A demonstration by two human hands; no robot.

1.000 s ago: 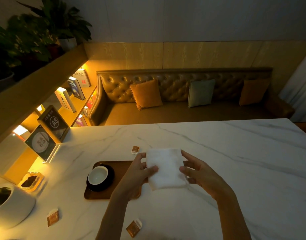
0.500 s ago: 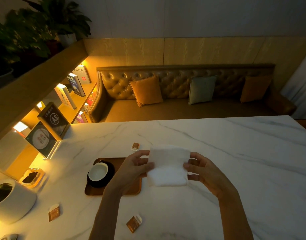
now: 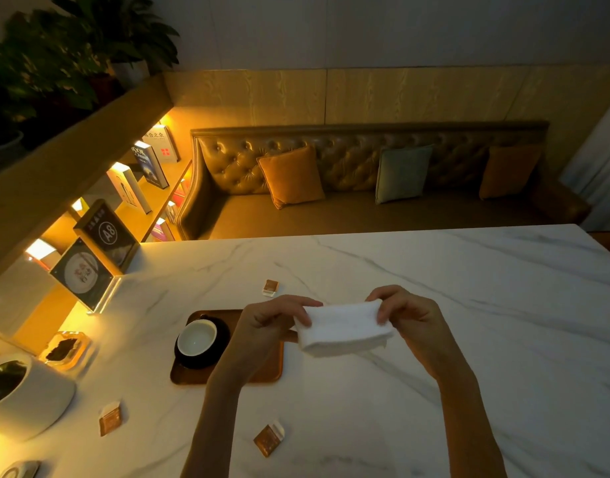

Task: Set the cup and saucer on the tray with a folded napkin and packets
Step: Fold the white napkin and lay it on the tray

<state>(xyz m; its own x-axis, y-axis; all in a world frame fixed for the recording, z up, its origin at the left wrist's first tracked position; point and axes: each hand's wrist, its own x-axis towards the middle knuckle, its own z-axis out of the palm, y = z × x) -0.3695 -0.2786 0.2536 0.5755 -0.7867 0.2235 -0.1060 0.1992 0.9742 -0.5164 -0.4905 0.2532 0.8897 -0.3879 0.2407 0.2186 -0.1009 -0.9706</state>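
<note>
Dim room, warm lamp light from the left.

- Both hands are up over the tabletop, white marble with grey veins.
- Left hand: fingers and thumb curled, pinching the left end of the folded white napkin.
- Right hand: fingertips pinching the napkin's upper right corner, knuckles turned toward me.
- The napkin is stretched between my hands as a thick folded band, held clear of the tabletop. It sits just right of the wooden tray; in this view its left end overlaps the tray's right edge.
- A white cup stands upright on a dark saucer in the left half of the tray. The cup looks empty.
- Three small brown packets lie on the tabletop, none on the tray: one beyond the tray, one near left, and one near me between my forearms.
- At the left edge are a table sign marked A8, an acrylic card stand, a small glass dish with something dark in it, and a white round pot.
- Behind the tabletop is a tufted leather sofa with three cushions.
</note>
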